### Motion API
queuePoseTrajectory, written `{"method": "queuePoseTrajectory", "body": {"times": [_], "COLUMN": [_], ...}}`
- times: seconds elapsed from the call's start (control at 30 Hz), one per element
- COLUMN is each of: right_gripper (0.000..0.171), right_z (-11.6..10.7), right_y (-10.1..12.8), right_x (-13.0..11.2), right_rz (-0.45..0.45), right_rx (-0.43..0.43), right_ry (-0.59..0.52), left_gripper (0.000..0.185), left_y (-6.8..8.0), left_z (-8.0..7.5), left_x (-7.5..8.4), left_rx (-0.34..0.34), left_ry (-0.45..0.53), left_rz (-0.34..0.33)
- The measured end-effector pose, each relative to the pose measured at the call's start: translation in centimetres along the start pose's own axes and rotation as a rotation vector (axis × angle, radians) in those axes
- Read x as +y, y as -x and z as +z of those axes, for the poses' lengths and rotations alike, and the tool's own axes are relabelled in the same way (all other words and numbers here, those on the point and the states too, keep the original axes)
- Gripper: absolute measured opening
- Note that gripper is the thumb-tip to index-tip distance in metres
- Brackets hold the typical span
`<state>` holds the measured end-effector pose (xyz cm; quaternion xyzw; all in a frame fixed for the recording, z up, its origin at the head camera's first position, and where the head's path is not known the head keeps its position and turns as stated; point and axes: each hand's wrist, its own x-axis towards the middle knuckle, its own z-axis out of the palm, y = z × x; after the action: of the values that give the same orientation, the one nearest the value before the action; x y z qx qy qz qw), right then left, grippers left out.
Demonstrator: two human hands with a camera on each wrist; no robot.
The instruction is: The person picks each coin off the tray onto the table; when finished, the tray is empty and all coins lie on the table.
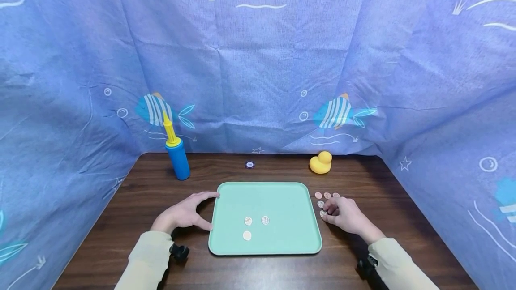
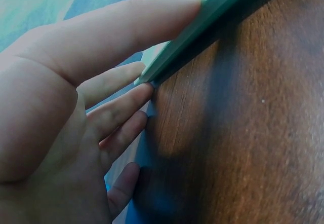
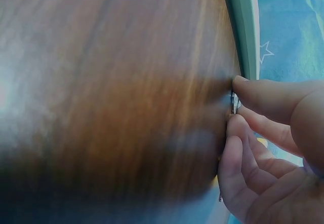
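A pale green tray (image 1: 282, 200) lies on the table, with three coins on it: a silvery coin (image 1: 265, 220), another coin (image 1: 248, 221) and a plain pale coin (image 1: 247, 235). My left hand (image 1: 185, 211) reaches the tray's left rim, thumb and fingertips spread along it. Just right of the tray, my right hand (image 1: 346, 215) pinches a small silvery coin (image 1: 323, 213) between thumb and finger, down at the tabletop. In the right wrist view that coin (image 3: 235, 102) shows edge-on by the fingertips. Beyond it lie a silvery coin (image 1: 320, 204) and a row of coppery coins (image 1: 318, 195).
A blue and yellow hand pump (image 1: 178, 160) stands at the back left. Behind the tray lies a dark poker chip (image 1: 250, 164), and a yellow rubber duck (image 1: 320, 163) sits at the back right. Blue fish-print cloth (image 1: 258, 79) encloses the wooden table (image 1: 282, 272).
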<state>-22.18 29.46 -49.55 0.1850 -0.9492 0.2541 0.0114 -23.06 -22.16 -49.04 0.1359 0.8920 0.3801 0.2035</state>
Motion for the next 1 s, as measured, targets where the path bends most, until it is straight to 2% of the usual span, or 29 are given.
{"method": "queuePoseTrajectory", "body": {"times": [0.3,0.77,1.0], "right_gripper": [0.016,0.015,0.014], "right_z": [-0.01,-0.18,-0.28], "right_y": [0.08,-0.09,-0.76], "right_x": [0.09,0.14,-0.11], "right_rz": [0.013,0.045,-0.010], "right_rx": [-0.022,-0.007,0.018], "right_ry": [-0.007,-0.029,-0.017], "left_gripper": [0.096,0.096,0.097], "left_y": [0.18,-0.17,-0.04], "left_z": [0.18,-0.10,-0.13], "left_x": [0.03,0.11,0.20], "left_rx": [-0.001,-0.008,-0.012], "left_ry": [0.008,0.017,0.013], "left_rz": [-0.004,0.024,0.019]}}
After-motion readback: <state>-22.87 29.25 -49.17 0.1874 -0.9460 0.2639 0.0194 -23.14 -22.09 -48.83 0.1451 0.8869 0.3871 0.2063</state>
